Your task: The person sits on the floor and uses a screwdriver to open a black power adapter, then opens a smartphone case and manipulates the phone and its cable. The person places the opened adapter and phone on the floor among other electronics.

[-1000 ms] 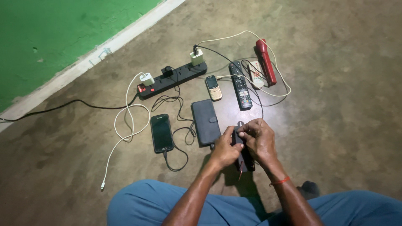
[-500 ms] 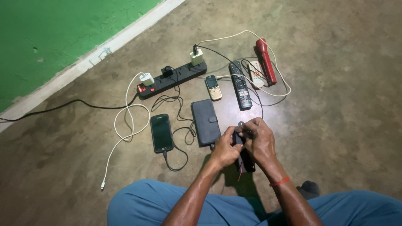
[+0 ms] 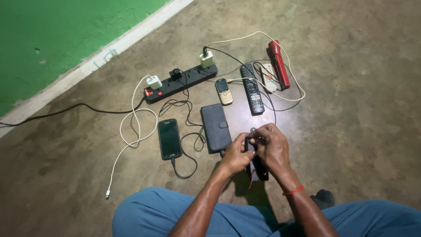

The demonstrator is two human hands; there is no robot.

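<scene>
Here, in the head view, the left hand (image 3: 235, 154) and the right hand (image 3: 272, 147) close together on a small dark device (image 3: 258, 169), fingers pinching its upper end while its lower part hangs below the palms, just above the floor (image 3: 359, 114). Just left of the grip lies a shut black wallet case (image 3: 215, 127), whose contents cannot be seen, and further left a dark smartphone (image 3: 169, 138) with a cable plugged in. Beyond the grip lie a black remote (image 3: 251, 89), a small keypad phone (image 3: 224, 91), a red torch (image 3: 279, 63) and a power strip (image 3: 180, 82) holding several plugs and chargers.
</scene>
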